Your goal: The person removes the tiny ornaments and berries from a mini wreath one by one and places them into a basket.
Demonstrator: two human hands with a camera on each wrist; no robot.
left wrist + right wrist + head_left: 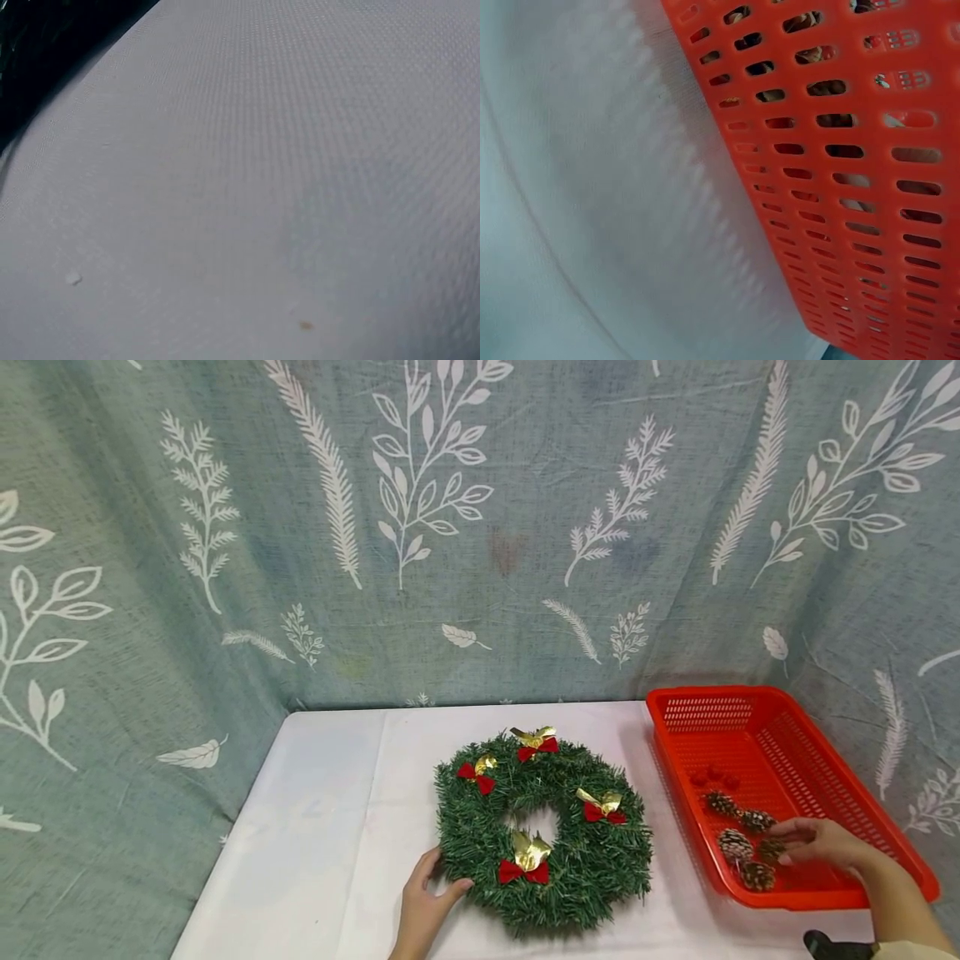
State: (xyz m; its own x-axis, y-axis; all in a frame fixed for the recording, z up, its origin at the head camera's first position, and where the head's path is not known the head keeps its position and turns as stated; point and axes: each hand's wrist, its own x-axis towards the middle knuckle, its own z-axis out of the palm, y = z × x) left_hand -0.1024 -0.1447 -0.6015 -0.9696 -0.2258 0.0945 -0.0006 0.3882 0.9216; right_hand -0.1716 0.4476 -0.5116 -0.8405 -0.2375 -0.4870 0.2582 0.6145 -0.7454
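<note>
A green wreath [472,827] lies flat on the table, decorated with several red bows [525,870] topped with gold ribbon. At its lower left edge my left hand [423,906] rests, thumb and fingers spread apart and touching the greenery. My right hand [832,847] reaches into the red basket [832,768] and pinches a pine cone [770,850] between thumb and fingers. Several other pine cones [735,846] lie around it in the basket's near left corner. Neither wrist view shows a hand; the basket wall [855,187] partly hides the contents in the right wrist view.
Small red pieces [714,775] lie in the basket beyond the cones, too small to identify. A white cloth [315,827] covers the table. Grey-green curtains [480,635] with white leaf prints hang behind it and at both sides.
</note>
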